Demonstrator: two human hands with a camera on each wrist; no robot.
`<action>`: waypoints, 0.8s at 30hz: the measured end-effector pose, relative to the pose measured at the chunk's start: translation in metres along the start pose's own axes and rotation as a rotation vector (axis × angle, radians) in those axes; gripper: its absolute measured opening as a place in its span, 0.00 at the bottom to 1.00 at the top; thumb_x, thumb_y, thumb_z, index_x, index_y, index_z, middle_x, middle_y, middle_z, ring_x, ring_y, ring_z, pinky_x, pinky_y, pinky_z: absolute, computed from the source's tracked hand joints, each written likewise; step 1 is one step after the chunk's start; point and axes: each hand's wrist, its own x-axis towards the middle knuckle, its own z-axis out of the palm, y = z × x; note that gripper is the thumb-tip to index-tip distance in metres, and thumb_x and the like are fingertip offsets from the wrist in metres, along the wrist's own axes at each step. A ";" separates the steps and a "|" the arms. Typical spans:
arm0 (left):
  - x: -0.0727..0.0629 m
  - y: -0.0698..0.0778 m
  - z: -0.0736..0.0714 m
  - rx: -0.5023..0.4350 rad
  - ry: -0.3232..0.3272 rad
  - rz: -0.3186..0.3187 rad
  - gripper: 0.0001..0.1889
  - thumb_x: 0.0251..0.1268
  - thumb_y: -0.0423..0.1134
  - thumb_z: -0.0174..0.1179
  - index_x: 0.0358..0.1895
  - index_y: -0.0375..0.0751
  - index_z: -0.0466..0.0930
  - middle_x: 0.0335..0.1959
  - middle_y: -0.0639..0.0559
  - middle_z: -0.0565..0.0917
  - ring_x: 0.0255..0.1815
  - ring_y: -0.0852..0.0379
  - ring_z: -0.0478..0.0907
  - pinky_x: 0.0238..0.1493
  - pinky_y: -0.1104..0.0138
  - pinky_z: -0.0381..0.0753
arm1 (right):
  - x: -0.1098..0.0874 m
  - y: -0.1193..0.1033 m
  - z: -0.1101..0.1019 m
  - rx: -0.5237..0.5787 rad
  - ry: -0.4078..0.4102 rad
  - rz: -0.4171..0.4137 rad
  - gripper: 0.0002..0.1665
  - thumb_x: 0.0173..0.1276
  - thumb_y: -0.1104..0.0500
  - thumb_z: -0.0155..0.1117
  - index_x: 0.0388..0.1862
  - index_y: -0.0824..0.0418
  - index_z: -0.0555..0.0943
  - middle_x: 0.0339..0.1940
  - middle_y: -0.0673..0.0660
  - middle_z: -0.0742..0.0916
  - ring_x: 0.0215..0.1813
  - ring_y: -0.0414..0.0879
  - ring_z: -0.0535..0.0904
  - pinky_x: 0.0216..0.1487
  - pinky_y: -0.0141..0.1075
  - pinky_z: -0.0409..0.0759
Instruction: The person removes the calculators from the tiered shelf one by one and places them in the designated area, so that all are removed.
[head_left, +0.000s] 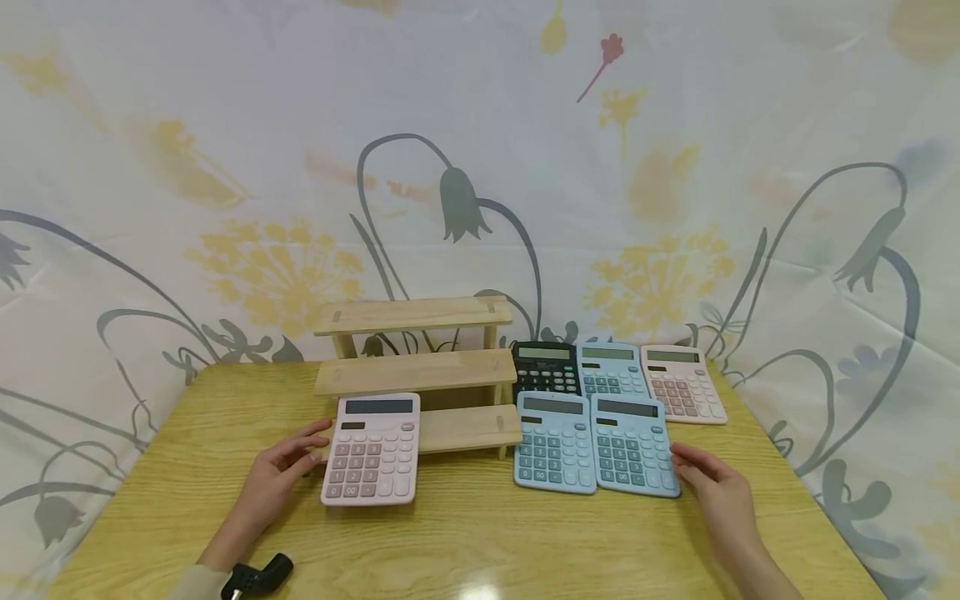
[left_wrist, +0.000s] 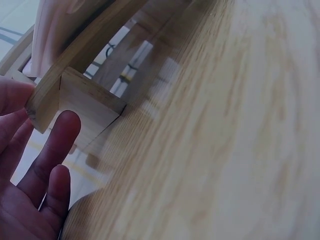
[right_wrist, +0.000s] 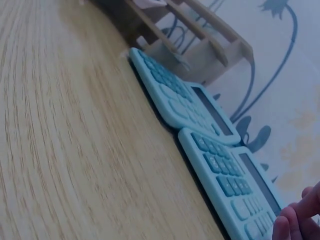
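A pink calculator (head_left: pixel 371 450) leans on the lowest step of a wooden three-step stand (head_left: pixel 468 429). My left hand (head_left: pixel 279 467) is beside its left edge, fingertips at the end of the lowest plank (left_wrist: pixel 44 107); loosely bent fingers show in the left wrist view. My right hand (head_left: pixel 718 492) touches the right edge of a blue calculator (head_left: pixel 636 446) with its fingertips. Left of that one, side by side with it, is another blue calculator (head_left: pixel 555 442). In the right wrist view, only the fingers of the right hand (right_wrist: pixel 300 217) show, at the lower right corner.
Behind the two front blue calculators are a black calculator (head_left: pixel 546 367), another blue calculator (head_left: pixel 611 371) and a second pink calculator (head_left: pixel 682 383). A flower-patterned cloth (head_left: pixel 480 100) hangs behind the wooden table (head_left: pixel 487 533). A black device (head_left: pixel 258 575) is on the left wrist.
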 end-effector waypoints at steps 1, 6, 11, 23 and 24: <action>0.000 0.000 0.000 0.002 0.001 0.003 0.10 0.73 0.29 0.57 0.51 0.28 0.82 0.62 0.65 0.78 0.53 0.72 0.77 0.41 0.75 0.76 | -0.001 -0.002 0.002 0.009 -0.007 -0.011 0.24 0.74 0.69 0.55 0.68 0.72 0.71 0.40 0.34 0.84 0.46 0.27 0.79 0.50 0.23 0.77; 0.000 -0.001 0.000 0.003 0.004 0.010 0.10 0.72 0.28 0.57 0.50 0.28 0.82 0.62 0.66 0.78 0.52 0.71 0.78 0.39 0.74 0.76 | -0.008 -0.009 0.012 0.040 -0.066 -0.065 0.23 0.74 0.71 0.53 0.67 0.75 0.71 0.42 0.37 0.85 0.47 0.30 0.80 0.51 0.25 0.77; 0.000 0.000 0.000 0.000 -0.004 0.005 0.10 0.73 0.29 0.56 0.50 0.28 0.82 0.62 0.67 0.78 0.53 0.71 0.77 0.39 0.74 0.76 | -0.016 -0.013 0.026 0.033 -0.115 -0.086 0.22 0.75 0.70 0.53 0.66 0.76 0.72 0.47 0.45 0.86 0.48 0.31 0.80 0.51 0.26 0.78; -0.001 0.000 0.000 0.004 -0.005 0.012 0.10 0.73 0.29 0.56 0.50 0.28 0.82 0.62 0.65 0.78 0.53 0.72 0.77 0.40 0.74 0.76 | -0.033 -0.014 0.068 0.030 -0.236 -0.130 0.20 0.71 0.72 0.56 0.60 0.75 0.77 0.56 0.65 0.84 0.50 0.40 0.82 0.51 0.31 0.80; -0.001 -0.001 0.000 0.005 -0.005 0.014 0.10 0.73 0.29 0.56 0.50 0.28 0.82 0.62 0.65 0.78 0.53 0.72 0.77 0.40 0.74 0.76 | -0.035 -0.015 0.072 0.033 -0.245 -0.128 0.19 0.71 0.73 0.56 0.60 0.74 0.78 0.55 0.65 0.84 0.50 0.41 0.82 0.51 0.31 0.80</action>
